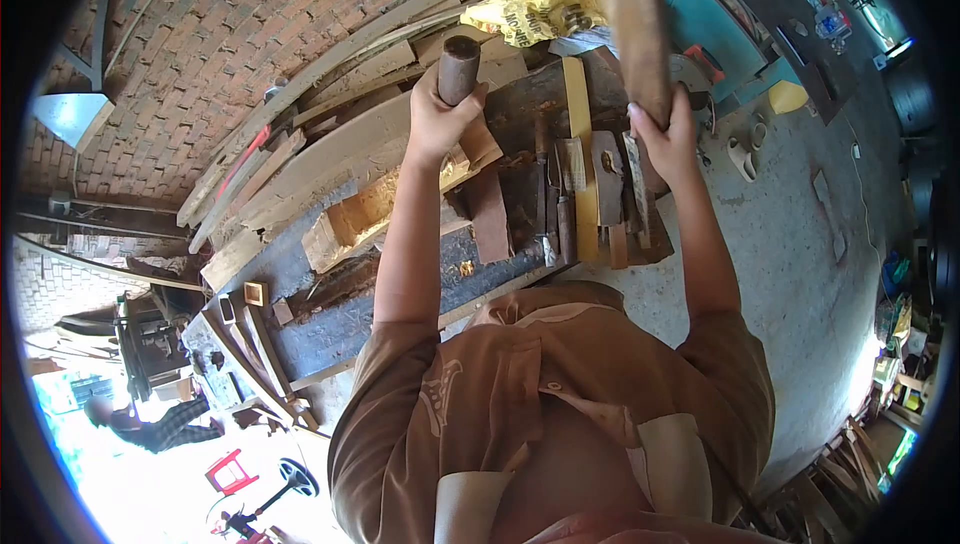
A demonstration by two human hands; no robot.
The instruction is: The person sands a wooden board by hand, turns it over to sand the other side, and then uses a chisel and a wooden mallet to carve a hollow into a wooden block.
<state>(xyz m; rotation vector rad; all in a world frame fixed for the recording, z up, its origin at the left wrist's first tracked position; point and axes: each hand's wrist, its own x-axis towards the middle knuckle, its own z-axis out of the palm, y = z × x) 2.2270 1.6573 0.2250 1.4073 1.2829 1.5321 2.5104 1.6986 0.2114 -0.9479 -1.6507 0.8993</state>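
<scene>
My left hand (447, 124) is wrapped round the thick dark handle of a chisel (460, 66); its flat round end faces up, and the blade is hidden below my fist. Under that hand lies a pale wooden block (365, 212) with a hollow cut along it. My right hand (668, 139) grips a long wooden mallet (640, 34), raised and blurred by motion. Between my arms, several hand tools (562, 194) lie side by side on the dark workbench (400, 289), along with a yellow wooden strip (580, 144). A flat brown board (490, 214) lies beside the block.
Long planks (340, 94) are stacked along the brick wall (240, 34). A yellow plastic bag (530, 12) lies at the bench's back. Wooden frame pieces (255, 344) stand at the left end. A teal metal cabinet (720, 29) is at right. Another person (165, 426) is far left.
</scene>
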